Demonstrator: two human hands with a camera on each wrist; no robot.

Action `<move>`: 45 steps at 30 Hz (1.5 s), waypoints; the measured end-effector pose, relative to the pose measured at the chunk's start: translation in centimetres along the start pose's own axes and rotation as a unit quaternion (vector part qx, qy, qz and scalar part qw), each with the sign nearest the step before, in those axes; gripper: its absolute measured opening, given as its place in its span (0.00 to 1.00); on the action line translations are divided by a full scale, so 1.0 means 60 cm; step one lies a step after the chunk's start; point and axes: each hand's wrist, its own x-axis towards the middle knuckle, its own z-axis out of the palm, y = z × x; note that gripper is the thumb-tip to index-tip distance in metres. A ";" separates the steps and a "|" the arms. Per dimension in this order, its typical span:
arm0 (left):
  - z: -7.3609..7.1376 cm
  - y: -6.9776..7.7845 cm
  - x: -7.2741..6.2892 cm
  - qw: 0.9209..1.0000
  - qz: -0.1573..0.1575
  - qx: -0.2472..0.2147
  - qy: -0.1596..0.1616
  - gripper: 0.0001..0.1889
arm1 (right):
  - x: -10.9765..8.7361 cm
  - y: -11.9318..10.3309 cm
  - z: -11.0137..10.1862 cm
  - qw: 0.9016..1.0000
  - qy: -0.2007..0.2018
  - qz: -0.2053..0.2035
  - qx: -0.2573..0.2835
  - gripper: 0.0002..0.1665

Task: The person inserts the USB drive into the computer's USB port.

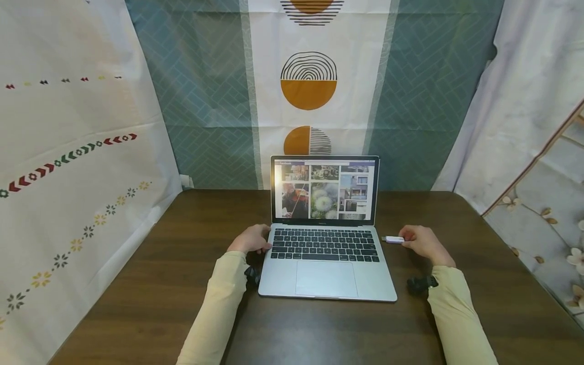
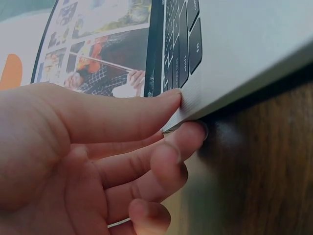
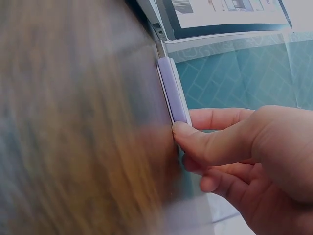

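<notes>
"Where was the USB stick (image 1: 394, 240)?"
"At the right side of the laptop (image 1: 326, 280), outer end pinched in the right grip (image 1: 425, 243); the left grip (image 1: 249, 239) pinched the laptop's edge."
"Handling?"
"Probably light, stiff, slick; that end seemed best."

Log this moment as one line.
left hand: grips laptop edge; right hand: pinches USB stick beside laptop; laptop: open, screen lit

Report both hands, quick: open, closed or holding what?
Left hand: closed, pinching the laptop at its left edge.
Right hand: closed, pinching the USB stick by its end.
</notes>
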 end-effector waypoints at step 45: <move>0.002 0.000 0.006 1.000 0.004 0.025 -0.004 0.31 | 0.021 -0.022 0.011 1.000 -0.029 0.003 -0.008 0.05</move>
